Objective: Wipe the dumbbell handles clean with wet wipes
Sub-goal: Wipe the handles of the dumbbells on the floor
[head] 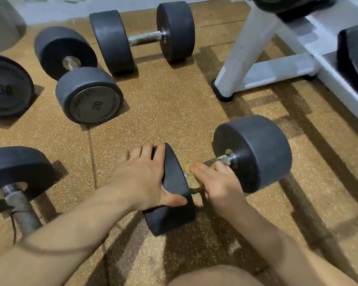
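Observation:
A black dumbbell [254,153] lies on the brown floor in front of me. Its knurled metal handle [221,159] shows near the right head. My left hand [145,178] grips the near head [174,195], fingers over its top edge and thumb on its inner face. My right hand [217,182] wraps around the handle and holds a crumpled, dirty yellowish wet wipe [191,178] against it, close to the near head. The wipe hides the left part of the handle.
Other black dumbbells lie on the floor: one at far centre [143,38], one marked 20 [79,79], one marked 30 [6,87] at the left edge, one at lower left [15,182]. A white rack [256,58] stands at upper right. My knee [219,275] is at the bottom.

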`<act>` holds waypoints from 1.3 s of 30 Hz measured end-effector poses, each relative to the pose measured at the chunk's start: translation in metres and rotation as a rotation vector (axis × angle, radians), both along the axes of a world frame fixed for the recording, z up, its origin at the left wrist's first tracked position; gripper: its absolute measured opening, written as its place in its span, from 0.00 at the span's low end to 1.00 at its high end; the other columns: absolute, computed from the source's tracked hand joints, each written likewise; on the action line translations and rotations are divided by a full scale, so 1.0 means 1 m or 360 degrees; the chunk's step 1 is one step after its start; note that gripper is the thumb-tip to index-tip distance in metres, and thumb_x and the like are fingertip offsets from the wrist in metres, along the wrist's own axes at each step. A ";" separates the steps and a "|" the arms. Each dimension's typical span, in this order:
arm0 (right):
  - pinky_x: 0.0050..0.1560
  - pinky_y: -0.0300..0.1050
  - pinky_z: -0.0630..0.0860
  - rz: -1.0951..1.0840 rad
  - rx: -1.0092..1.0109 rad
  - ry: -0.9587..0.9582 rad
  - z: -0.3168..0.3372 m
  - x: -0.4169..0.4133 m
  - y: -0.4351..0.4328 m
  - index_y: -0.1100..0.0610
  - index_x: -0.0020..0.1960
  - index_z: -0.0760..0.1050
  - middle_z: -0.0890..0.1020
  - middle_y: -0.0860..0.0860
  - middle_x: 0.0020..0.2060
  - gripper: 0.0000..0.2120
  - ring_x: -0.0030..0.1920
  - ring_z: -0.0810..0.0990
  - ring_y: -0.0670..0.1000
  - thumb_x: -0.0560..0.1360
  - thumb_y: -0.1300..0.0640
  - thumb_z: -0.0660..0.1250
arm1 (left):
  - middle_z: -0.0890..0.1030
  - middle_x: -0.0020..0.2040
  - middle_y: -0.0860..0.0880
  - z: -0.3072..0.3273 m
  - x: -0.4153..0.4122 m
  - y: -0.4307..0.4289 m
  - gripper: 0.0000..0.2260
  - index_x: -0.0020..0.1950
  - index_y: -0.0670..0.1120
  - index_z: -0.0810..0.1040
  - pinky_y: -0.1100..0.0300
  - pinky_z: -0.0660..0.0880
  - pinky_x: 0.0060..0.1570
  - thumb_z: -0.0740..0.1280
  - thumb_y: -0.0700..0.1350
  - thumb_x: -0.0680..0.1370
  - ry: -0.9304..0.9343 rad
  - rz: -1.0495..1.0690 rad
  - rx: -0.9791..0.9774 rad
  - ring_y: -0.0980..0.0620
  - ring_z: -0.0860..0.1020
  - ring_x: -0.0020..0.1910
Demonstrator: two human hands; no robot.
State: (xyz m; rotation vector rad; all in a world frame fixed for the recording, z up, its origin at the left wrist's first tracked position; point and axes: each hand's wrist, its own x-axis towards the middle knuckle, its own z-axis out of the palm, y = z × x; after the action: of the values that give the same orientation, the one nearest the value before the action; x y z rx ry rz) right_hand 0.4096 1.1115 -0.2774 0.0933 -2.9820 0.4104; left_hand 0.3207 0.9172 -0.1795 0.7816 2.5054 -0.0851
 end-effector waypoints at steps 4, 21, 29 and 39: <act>0.55 0.47 0.72 -0.0362 -0.0025 -0.0119 0.005 -0.014 0.024 0.56 0.58 0.79 0.82 0.51 0.55 0.18 0.45 0.74 0.55 0.75 0.60 0.54 | 0.49 0.79 0.45 -0.001 0.002 -0.003 0.60 0.79 0.47 0.40 0.43 0.51 0.75 0.54 0.82 0.59 -0.0041 -0.0020 0.0078 0.44 0.49 0.78; 0.39 0.49 0.73 -0.0173 -0.0053 0.0086 0.017 0.008 -0.007 0.57 0.42 0.79 0.79 0.50 0.38 0.02 0.41 0.72 0.54 0.71 0.59 0.68 | 0.64 0.53 0.53 0.024 0.012 0.003 0.40 0.61 0.52 0.60 0.49 0.63 0.58 0.60 0.79 0.61 0.0138 -0.0219 0.0050 0.49 0.66 0.59; 0.62 0.52 0.63 0.0026 -0.0038 -0.0347 0.020 0.019 -0.013 0.54 0.69 0.66 0.67 0.48 0.71 0.28 0.70 0.63 0.51 0.71 0.50 0.65 | 0.62 0.59 0.52 0.015 0.027 0.005 0.41 0.62 0.55 0.56 0.46 0.63 0.64 0.62 0.78 0.60 0.0076 -0.0235 0.0118 0.50 0.62 0.64; 0.52 0.49 0.75 -0.0389 -0.0006 -0.0034 0.021 0.058 0.011 0.51 0.61 0.78 0.82 0.45 0.56 0.18 0.57 0.77 0.51 0.73 0.62 0.66 | 0.65 0.67 0.48 0.008 0.049 0.007 0.43 0.58 0.53 0.55 0.46 0.59 0.71 0.64 0.79 0.57 -0.0008 -0.0289 0.0187 0.45 0.67 0.67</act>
State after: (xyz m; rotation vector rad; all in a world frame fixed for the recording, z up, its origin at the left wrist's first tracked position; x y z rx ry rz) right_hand 0.4676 1.1222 -0.2562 -0.2743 -2.9625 0.3884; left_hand 0.3698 0.9237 -0.1712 1.0549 2.4469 0.0017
